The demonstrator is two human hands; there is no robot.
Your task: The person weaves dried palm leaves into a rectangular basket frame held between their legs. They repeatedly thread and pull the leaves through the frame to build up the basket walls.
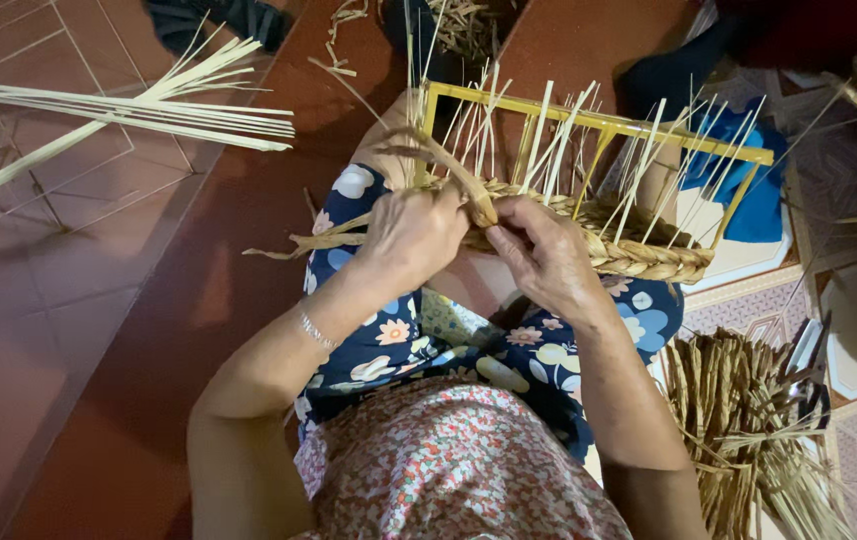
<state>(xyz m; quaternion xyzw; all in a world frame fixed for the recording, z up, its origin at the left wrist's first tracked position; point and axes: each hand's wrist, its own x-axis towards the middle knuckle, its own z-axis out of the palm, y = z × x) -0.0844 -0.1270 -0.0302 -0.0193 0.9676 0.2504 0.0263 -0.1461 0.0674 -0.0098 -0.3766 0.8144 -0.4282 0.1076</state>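
Straw-coloured, dry and fibrous: a half-woven basket [639, 250] resting on the lap, over dark blue trousers with a flower print [399, 340]. Thick plaited rim of twisted grass along the near edge, rope-like and knobbly, running from the hands off to the right. Behind it a yellow rectangular wire frame [599, 125], thin and straight-edged, with pale flat strands standing up through it like bristles.

Left hand [414, 235] curled into a loose fist on the plait's left end, fingers together and clamped on a flat bundle of dried grass strands [309, 243] that trails out leftward in a frayed tail. Thin silver bracelet [316, 330] on that wrist. Right hand [544, 255] just beside it, thumb and fingers pinched together on the plaited rim — knuckles bent, fingertips pressed into the weave. Between the two hands a broad brownish strand [459, 170] arching up and over, bent in a loop.

Elsewhere: long pale split reeds [149, 110] fanned out on the reddish-brown tiled floor [99, 380] at upper left, straight and stiff; a rough sheaf of darker dried grass [739, 420] lying at lower right, tangled at its ends; a blue cloth [754, 195] beyond the frame; a pink floral blouse [449, 470] in the foreground — small, dense print.
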